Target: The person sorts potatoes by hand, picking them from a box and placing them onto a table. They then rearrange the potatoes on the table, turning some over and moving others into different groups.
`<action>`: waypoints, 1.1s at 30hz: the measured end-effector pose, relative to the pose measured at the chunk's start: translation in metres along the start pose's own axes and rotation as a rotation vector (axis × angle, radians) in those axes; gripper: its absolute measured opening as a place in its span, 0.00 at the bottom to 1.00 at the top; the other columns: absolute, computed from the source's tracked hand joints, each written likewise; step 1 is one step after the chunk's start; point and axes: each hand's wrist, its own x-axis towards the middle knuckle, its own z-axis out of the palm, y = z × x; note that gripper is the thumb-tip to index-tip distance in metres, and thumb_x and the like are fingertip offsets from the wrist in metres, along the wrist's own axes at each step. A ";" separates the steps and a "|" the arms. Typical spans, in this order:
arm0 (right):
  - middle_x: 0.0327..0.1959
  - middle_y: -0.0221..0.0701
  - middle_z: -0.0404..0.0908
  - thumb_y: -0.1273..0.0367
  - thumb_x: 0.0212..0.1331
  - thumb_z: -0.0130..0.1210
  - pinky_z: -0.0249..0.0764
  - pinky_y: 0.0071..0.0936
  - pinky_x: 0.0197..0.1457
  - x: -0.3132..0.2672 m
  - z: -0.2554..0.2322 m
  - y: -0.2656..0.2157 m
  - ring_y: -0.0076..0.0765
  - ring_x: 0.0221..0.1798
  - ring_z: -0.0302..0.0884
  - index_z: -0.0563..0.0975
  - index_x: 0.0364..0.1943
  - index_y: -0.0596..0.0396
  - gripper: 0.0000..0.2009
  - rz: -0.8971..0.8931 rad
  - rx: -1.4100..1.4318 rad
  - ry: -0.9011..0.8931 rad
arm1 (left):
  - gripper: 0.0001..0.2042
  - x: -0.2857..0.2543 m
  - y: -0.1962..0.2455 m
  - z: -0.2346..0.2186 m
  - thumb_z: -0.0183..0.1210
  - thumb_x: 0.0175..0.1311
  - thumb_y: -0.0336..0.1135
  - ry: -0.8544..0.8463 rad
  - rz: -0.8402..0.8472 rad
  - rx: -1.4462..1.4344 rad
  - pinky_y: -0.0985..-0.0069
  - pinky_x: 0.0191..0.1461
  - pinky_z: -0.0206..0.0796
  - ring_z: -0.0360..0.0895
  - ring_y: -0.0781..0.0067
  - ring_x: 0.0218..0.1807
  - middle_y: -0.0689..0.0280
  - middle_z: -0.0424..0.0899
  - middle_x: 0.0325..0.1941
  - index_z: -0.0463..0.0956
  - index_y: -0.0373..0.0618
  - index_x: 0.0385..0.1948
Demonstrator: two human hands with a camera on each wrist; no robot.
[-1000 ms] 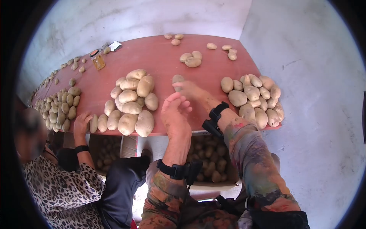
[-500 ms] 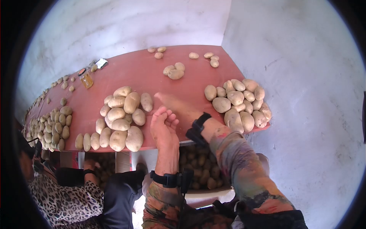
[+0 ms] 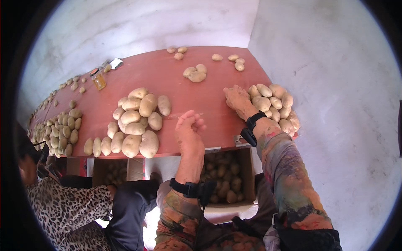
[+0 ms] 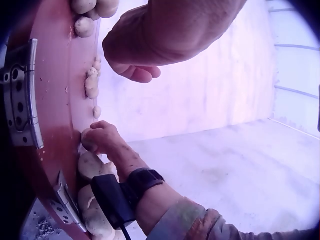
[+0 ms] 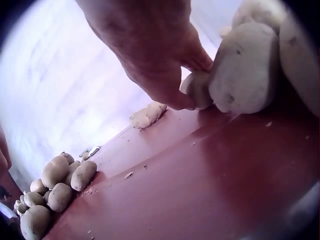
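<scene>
My right hand (image 3: 238, 100) is at the left side of the right-hand potato pile (image 3: 276, 102). In the right wrist view its thumb and fingers pinch a potato (image 5: 198, 90) low at the tabletop, beside a larger potato (image 5: 245, 67); the hand hides part of the pinched one. My left hand (image 3: 190, 131) hovers over the table's front edge, palm side up, fingers loosely bent and holding nothing. Left of it a pile of large potatoes (image 3: 132, 117) is heaped on the table, with a single potato (image 3: 164, 105) at its right side.
Small groups of potatoes (image 3: 196, 74) lie farther back on the red table (image 3: 209, 100). A jar (image 3: 98, 79) stands at the back left. Boxes of potatoes (image 3: 224, 180) sit below the front edge. Another person (image 3: 71, 205) sits at left; a wall (image 3: 326, 104) borders the right.
My right hand moved a potato left to the left pile's side, let go, then swung right and took hold of another potato. The other person's hand dropped from the table toward the box.
</scene>
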 end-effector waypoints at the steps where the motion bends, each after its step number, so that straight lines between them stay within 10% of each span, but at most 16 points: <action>1: 0.33 0.41 0.76 0.68 0.51 0.49 0.71 0.49 0.44 0.004 0.002 -0.003 0.54 0.44 0.73 0.77 0.36 0.47 0.09 0.039 0.047 0.009 | 0.09 0.000 0.001 0.001 0.46 0.58 0.26 0.003 0.006 -0.001 0.78 0.33 0.67 0.74 0.76 0.30 0.64 0.77 0.33 0.71 0.40 0.39; 13: 0.40 0.52 0.76 0.65 0.45 0.57 0.70 0.44 0.50 0.051 0.039 -0.145 0.57 0.45 0.74 0.74 0.42 0.55 0.18 0.077 1.228 -0.009 | 0.09 0.008 0.007 -0.009 0.47 0.59 0.26 -0.008 0.019 -0.021 0.78 0.32 0.69 0.74 0.76 0.31 0.64 0.77 0.33 0.71 0.40 0.40; 16: 0.47 0.54 0.73 0.65 0.46 0.57 0.68 0.43 0.53 0.050 0.034 -0.168 0.57 0.50 0.71 0.69 0.48 0.58 0.22 0.109 1.058 -0.021 | 0.10 0.010 0.011 -0.011 0.47 0.60 0.26 -0.012 -0.003 -0.034 0.79 0.34 0.70 0.74 0.77 0.31 0.66 0.77 0.34 0.70 0.42 0.42; 20: 0.49 0.53 0.71 0.66 0.48 0.56 0.64 0.44 0.57 0.043 0.028 -0.144 0.58 0.54 0.67 0.66 0.52 0.58 0.25 -0.035 1.062 0.003 | 0.11 0.012 0.013 -0.014 0.48 0.59 0.27 -0.018 0.036 -0.014 0.78 0.35 0.69 0.74 0.77 0.33 0.67 0.77 0.35 0.70 0.42 0.44; 24: 0.62 0.47 0.59 0.60 0.51 0.54 0.54 0.53 0.62 0.017 -0.031 -0.088 0.54 0.67 0.51 0.62 0.60 0.49 0.30 -0.061 0.276 -0.223 | 0.10 0.008 0.016 -0.014 0.48 0.59 0.27 -0.022 0.045 -0.033 0.78 0.34 0.69 0.74 0.77 0.31 0.66 0.77 0.33 0.71 0.41 0.42; 26: 0.58 0.45 0.63 0.59 0.51 0.55 0.57 0.55 0.57 0.005 -0.037 -0.040 0.53 0.63 0.55 0.66 0.55 0.48 0.26 -0.079 -0.011 -0.030 | 0.09 0.005 0.016 -0.014 0.47 0.58 0.26 -0.025 0.057 -0.055 0.78 0.32 0.69 0.74 0.76 0.30 0.65 0.77 0.32 0.71 0.40 0.40; 33: 0.44 0.42 0.74 0.64 0.48 0.54 0.65 0.45 0.52 -0.016 -0.036 0.072 0.48 0.51 0.70 0.74 0.44 0.51 0.16 0.198 0.266 -0.258 | 0.09 0.008 0.011 -0.010 0.47 0.58 0.27 0.004 0.031 -0.041 0.78 0.33 0.68 0.74 0.76 0.31 0.65 0.76 0.33 0.71 0.41 0.40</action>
